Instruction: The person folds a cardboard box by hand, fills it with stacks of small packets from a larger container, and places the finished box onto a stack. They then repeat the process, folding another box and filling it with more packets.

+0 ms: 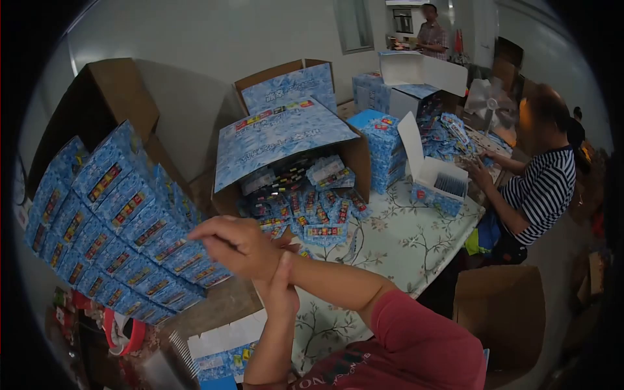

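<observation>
My right hand [234, 246] reaches left across the front of the table, somewhat blurred. Its fingers are loosely bent and apart, with nothing visible in them. It is nearest to the stacked blue display boxes [133, 224] with small colourful pictures on them. My left hand [281, 296] comes up from below and wraps round my right forearm near the wrist. Behind my arms, a large open carton [286, 140] lies with its mouth towards me. Small blue packets [318, 214] spill out of it onto the tablecloth.
A flowered tablecloth [396, 240] covers the table. An open white-lidded box [442, 179] holds packets. At right, a co-worker in a striped shirt [549, 185] handles packets near a fan [489, 104]. An open brown carton [500, 318] stands lower right. Another person [432, 32] stands far back.
</observation>
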Motion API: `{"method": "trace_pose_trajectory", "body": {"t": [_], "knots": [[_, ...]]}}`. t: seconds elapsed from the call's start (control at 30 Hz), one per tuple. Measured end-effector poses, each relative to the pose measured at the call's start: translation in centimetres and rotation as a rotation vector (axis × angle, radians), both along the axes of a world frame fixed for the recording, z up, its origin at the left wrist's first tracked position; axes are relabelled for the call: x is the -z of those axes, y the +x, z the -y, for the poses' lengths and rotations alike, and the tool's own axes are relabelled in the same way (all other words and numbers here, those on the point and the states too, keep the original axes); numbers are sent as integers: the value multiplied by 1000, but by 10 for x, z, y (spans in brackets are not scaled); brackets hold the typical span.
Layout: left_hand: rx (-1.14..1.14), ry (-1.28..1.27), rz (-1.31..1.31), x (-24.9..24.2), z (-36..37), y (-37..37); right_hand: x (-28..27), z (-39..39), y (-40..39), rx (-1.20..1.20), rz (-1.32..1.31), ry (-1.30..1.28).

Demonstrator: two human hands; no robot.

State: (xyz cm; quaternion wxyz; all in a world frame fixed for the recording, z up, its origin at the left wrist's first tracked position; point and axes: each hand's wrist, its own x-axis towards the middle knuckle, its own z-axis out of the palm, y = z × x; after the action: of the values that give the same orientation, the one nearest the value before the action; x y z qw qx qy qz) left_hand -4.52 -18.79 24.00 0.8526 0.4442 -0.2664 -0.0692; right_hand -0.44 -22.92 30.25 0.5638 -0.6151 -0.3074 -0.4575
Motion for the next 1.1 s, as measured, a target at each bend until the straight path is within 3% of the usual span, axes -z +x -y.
{"method": "trace_pose_trajectory", "body": {"t": [0.1, 0.13, 0.2, 0.23, 0.27, 0.3, 0.37, 0.43, 0.5, 0.57, 0.63, 0.7, 0.73, 0.77, 0.8, 0.83, 0.87, 0.9, 0.97, 1.0, 1.03, 1.1], "knots": [[47, 432, 32, 41, -24, 13, 52, 8, 17, 74, -130, -140], [-23, 439, -24, 61, -38, 18, 79, 10, 23, 68, -167, -216], [265, 994, 311, 98, -81, 17, 136, 28, 32, 246, -77, -530], [176, 1179, 347, 104, -102, 12, 174, 36, 38, 303, -157, -580], [109, 1373, 366, 112, -122, 8, 193, 38, 27, 245, -552, -575], [-98, 1343, 236, 136, -149, 3, 215, 36, 19, 193, -891, -505], [-457, 1422, 90, 169, -204, 2, 271, 29, 19, 146, -658, -587], [-597, 1547, 20, 193, -261, -2, 277, -10, 11, 57, -689, -677], [-1054, 1675, 187, 232, -317, 2, 280, -41, 7, 40, -709, -752], [-1182, 1780, -20, 239, -356, 13, 298, -79, 10, 18, -601, -878], [-1307, 1885, -156, 262, -394, 26, 325, -106, 6, -17, -660, -1002], [-1194, 1954, -337, 253, -399, 25, 336, -112, 1, 80, -588, -1027], [-1198, 1953, -309, 262, -411, 23, 340, -117, -3, 148, -517, -1058], [-1195, 1936, -261, 271, -418, 28, 341, -120, -4, 124, -545, -1065], [-1094, 1829, -404, 250, -414, 27, 339, -118, -3, 134, -580, -1074], [-1394, 1894, 69, 308, -449, 30, 342, -116, -3, 158, -546, -1094], [-1357, 1857, -52, 287, -440, 23, 346, -116, -4, 150, -555, -1059], [-1268, 1981, -354, 249, -419, 21, 354, -116, -4, 175, -480, -1002], [-1390, 2005, -420, 263, -442, 25, 349, -115, -6, 160, -515, -1011], [-1380, 1972, -497, 240, -434, 25, 347, -114, -6, 125, -517, -978], [-1388, 1904, -423, 249, -448, 32, 349, -111, -3, 177, -518, -967], [-1403, 1827, -333, 257, -484, 42, 351, -109, 8, 60, -545, -1012]]}}
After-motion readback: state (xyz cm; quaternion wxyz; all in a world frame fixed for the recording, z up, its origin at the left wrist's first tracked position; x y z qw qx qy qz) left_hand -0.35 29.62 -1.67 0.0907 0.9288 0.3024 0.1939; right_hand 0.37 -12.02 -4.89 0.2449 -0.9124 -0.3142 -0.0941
